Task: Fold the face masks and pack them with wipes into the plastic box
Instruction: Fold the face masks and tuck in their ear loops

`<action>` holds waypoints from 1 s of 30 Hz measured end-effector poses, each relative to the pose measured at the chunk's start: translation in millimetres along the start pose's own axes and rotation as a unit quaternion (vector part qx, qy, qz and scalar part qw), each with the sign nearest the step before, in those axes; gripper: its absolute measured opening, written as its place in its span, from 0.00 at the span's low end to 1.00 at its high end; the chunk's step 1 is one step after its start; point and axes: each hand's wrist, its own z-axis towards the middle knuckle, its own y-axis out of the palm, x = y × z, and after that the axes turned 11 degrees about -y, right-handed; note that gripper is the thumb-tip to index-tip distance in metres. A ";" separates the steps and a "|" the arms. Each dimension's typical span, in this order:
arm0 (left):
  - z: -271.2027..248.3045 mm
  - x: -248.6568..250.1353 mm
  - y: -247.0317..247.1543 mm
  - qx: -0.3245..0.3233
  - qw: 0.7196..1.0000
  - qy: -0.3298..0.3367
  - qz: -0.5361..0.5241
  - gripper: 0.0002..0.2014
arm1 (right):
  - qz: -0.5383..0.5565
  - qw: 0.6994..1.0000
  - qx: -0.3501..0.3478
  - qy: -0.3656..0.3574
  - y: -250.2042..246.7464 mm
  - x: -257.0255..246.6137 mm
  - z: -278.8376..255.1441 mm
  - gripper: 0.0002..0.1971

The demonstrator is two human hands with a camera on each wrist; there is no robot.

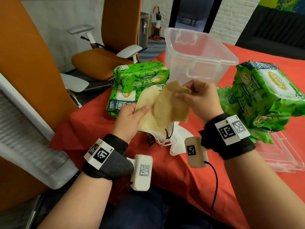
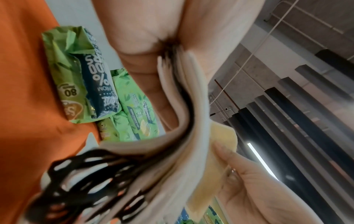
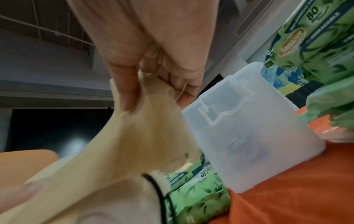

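Both hands are raised over the red table (image 1: pixel 92 123), working one stack of face masks. The left hand (image 1: pixel 130 123) grips the stack (image 1: pixel 148 119) from its near-left side, thumb curled over the top and fingers underneath; the stack's exact number of masks cannot be told, though the left wrist view shows several layered edges (image 2: pixel 184 94) and a tangle of black ear loops (image 2: pixel 80 174) hanging from the near end. The right hand (image 1: pixel 199 98) pinches the far upper corner of the top tan mask (image 1: pixel 171 104) between thumb and curled fingers and holds that corner lifted off the stack, so the mask's long axis runs from the near stack up and away toward the box. In the right wrist view the pinched mask (image 3: pixel 145 128) hangs down from the fingers (image 3: pixel 126 94). One white mask (image 1: pixel 179 141) lies flat on the table under and just right of the stack. One clear plastic box (image 1: pixel 198 52) stands upright and open at the far middle of the table, nothing visible inside it. Two green wipe packs sit stacked to its left, the upper pack (image 1: pixel 142 75) on the lower pack (image 1: pixel 118 100). A heap of green packs (image 1: pixel 264 95) lies to the box's right; at least three show, the exact count unclear. One clear lid (image 1: pixel 283 154) lies flat at the near right, partly beneath the heap.
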 end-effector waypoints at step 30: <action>-4.7 6.2 5.4 -0.030 0.997 0.056 0.042 0.12 | -0.085 0.993 -0.060 -0.049 11.0 -14.8 -11.9 0.09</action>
